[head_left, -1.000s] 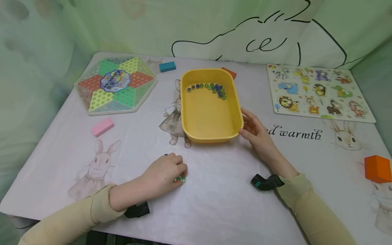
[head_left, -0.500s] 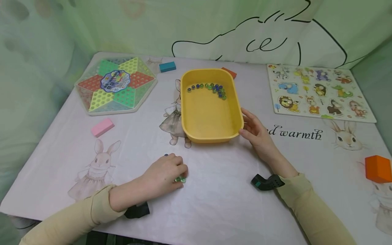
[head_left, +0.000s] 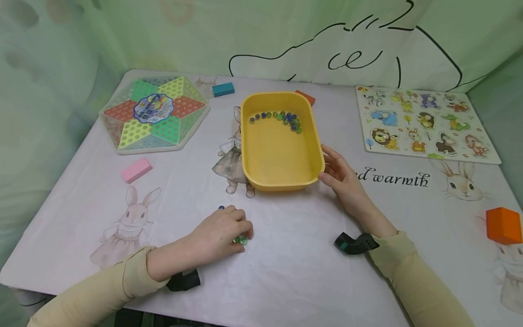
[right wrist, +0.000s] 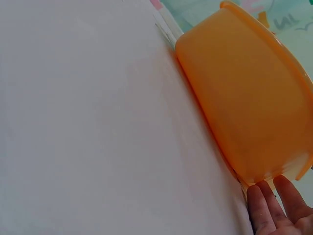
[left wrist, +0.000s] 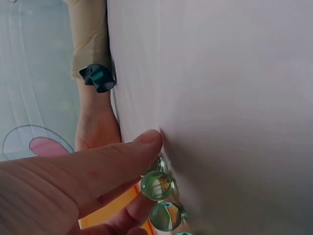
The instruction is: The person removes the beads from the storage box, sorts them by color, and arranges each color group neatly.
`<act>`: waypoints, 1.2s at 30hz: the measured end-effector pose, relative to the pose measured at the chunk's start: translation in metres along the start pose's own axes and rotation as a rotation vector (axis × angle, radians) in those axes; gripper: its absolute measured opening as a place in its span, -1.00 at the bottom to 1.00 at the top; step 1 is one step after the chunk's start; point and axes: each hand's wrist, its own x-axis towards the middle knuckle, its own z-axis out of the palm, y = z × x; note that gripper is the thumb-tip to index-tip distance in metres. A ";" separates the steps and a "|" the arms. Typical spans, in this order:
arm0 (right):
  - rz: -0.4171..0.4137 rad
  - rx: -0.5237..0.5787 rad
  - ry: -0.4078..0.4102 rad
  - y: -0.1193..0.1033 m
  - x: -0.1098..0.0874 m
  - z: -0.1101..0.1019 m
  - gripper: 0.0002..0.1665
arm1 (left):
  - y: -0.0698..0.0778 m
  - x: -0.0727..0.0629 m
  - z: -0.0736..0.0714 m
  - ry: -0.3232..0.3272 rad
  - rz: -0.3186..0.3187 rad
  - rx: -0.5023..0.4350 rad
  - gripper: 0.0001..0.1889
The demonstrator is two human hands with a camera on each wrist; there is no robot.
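Observation:
My left hand [head_left: 218, 234] is low over the near-middle of the table, fingers curled round several clear green marbles. In the left wrist view, the thumb lies along a green marble [left wrist: 156, 185] with another marble [left wrist: 166, 216] beside it on the cloth. A dark blue marble [head_left: 221, 207] shows just past the knuckles. Ahead stands a yellow plastic tub [head_left: 282, 187] holding a row of blue and green marbles [head_left: 288, 117] at its far end. My right hand [head_left: 345, 184] rests against the tub's near right corner; in the right wrist view its extended fingers [right wrist: 264, 203] touch the wall.
A Chinese checkers board [head_left: 153, 113] lies at the back left. Nearby are a pink block [head_left: 136, 170] and a blue block [head_left: 223, 89]. Behind the tub sits an orange-red block [head_left: 306, 97]. An animal puzzle board [head_left: 426, 125] and an orange block [head_left: 504, 225] are on the right.
My left hand has shifted very slightly right, with the green marbles still at its fingers, and the blue marble shows a little more. The right hand and tub stay put.

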 end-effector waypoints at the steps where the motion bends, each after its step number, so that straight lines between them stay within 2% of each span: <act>1: 0.000 -0.001 -0.001 0.000 0.000 0.000 -0.28 | 0.000 0.000 0.000 0.000 0.002 -0.004 -0.78; 4: 0.002 -0.005 0.000 0.000 0.000 0.000 -0.28 | 0.000 0.001 -0.002 -0.006 0.004 -0.024 -0.77; 7: 0.007 -0.011 0.002 0.000 0.000 0.000 -0.28 | 0.001 0.004 -0.012 0.002 0.004 -0.072 -0.77; 10: 0.007 -0.012 0.002 -0.001 0.001 0.000 -0.28 | 0.001 0.011 -0.030 0.031 0.003 -0.136 -0.78; 14: 0.007 -0.018 0.001 -0.001 0.001 -0.001 -0.28 | -0.001 0.029 -0.059 0.073 -0.024 -0.226 -0.82; 19: 0.013 -0.023 0.003 0.001 0.001 -0.002 -0.28 | -0.010 0.065 -0.089 0.164 -0.082 -0.345 -0.82; 24: 0.014 -0.008 0.000 0.003 -0.001 -0.002 -0.27 | -0.025 0.111 -0.104 0.253 -0.155 -0.426 -0.83; 30: 0.030 -0.023 -0.001 0.004 -0.002 -0.001 -0.27 | -0.040 0.162 -0.108 0.303 -0.272 -0.504 -0.82; 36: 0.028 -0.034 0.003 0.002 -0.002 -0.001 -0.27 | -0.045 0.200 -0.101 0.253 -0.334 -0.515 -0.79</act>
